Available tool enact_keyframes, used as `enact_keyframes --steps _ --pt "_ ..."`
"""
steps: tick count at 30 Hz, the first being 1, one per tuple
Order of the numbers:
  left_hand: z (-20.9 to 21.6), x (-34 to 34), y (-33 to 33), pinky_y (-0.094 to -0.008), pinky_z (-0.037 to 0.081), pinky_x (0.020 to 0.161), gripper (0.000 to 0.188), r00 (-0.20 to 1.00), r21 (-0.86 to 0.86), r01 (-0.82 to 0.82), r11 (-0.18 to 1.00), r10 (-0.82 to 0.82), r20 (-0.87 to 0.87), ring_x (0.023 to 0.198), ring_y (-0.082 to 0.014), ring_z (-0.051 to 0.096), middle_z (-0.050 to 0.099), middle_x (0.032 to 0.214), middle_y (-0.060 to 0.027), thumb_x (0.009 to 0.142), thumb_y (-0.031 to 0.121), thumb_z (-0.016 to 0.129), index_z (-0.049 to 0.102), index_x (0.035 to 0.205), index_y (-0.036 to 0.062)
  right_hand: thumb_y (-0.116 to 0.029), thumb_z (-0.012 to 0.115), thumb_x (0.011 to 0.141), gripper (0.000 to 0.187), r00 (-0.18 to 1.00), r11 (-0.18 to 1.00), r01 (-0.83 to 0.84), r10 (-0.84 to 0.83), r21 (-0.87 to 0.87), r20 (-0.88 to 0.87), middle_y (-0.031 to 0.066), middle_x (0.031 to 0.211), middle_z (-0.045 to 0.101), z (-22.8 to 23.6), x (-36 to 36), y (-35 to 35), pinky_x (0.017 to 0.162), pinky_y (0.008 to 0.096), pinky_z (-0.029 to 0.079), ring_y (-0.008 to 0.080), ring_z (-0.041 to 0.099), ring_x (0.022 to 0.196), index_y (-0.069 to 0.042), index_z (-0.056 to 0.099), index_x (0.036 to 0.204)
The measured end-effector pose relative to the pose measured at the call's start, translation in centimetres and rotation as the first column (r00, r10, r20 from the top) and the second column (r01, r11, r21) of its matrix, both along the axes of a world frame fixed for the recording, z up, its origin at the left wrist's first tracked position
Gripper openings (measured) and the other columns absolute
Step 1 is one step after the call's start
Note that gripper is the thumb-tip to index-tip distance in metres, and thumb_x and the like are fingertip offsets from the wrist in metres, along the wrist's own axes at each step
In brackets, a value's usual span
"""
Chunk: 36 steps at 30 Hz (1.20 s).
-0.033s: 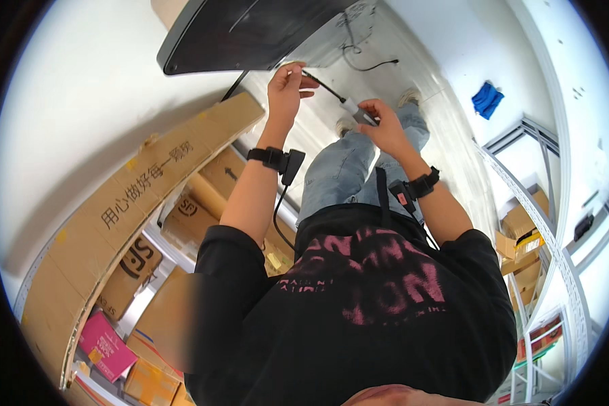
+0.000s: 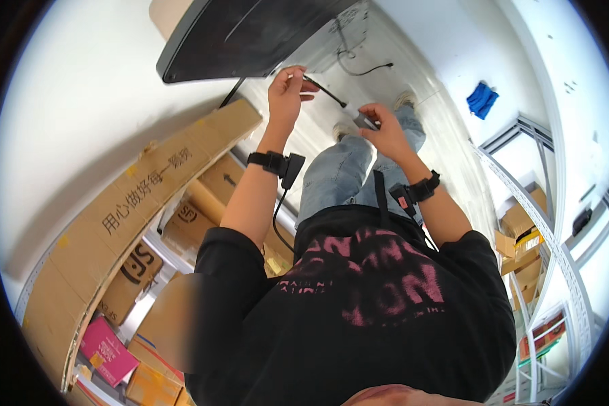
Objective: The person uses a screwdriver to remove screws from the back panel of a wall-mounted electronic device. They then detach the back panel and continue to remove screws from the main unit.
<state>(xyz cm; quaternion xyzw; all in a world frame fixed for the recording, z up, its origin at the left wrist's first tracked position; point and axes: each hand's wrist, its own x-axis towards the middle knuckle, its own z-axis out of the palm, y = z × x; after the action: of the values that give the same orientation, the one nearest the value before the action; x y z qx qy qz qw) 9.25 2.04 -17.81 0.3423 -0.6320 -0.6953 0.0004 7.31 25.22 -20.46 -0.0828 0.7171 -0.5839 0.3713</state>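
Observation:
My left hand (image 2: 291, 88) is closed in a pinch on a thin black rod-like piece (image 2: 326, 92), perhaps a stiff cable end, just below a large black panel (image 2: 237, 40). The piece slants down to the right and ends in a slightly thicker dark tip. My right hand (image 2: 384, 130) grips a small grey piece (image 2: 364, 120) with a pale end, close to that tip. Whether the two pieces touch, I cannot tell. Both wrists wear black straps with small boxes.
A loose black cable (image 2: 372, 70) lies on the pale floor beyond my hands. On my left, a long cardboard piece (image 2: 142, 169) edges a shelf of cartons (image 2: 132, 274). A blue cloth (image 2: 482, 100) is at the right, above a metal rack (image 2: 521, 189) with boxes.
The grey piece in my right hand looks slightly lower and farther from the black piece's tip. My left hand keeps its pinch. The view has shifted slightly.

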Motion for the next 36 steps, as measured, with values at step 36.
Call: enact_keyframes --steps 36 --pt "9.2 -29.1 34.1 -0.0364 0.045 0.069 0.021 0.469 -0.791 0.213 0.573 -0.77 -0.432 0.075 -0.0268 0.055 0.062 0.073 -0.0064 0.07 0.01 0.073 0.07 0.091 0.0084 0.006 0.055 0.069 0.041 0.743 0.672 0.662 -0.648 -0.332 0.17 0.0066 0.092 0.059 11.0 -12.7 27.2 0.063 0.0222 0.04 0.0111 0.054 0.075 -0.003 0.051 0.109"
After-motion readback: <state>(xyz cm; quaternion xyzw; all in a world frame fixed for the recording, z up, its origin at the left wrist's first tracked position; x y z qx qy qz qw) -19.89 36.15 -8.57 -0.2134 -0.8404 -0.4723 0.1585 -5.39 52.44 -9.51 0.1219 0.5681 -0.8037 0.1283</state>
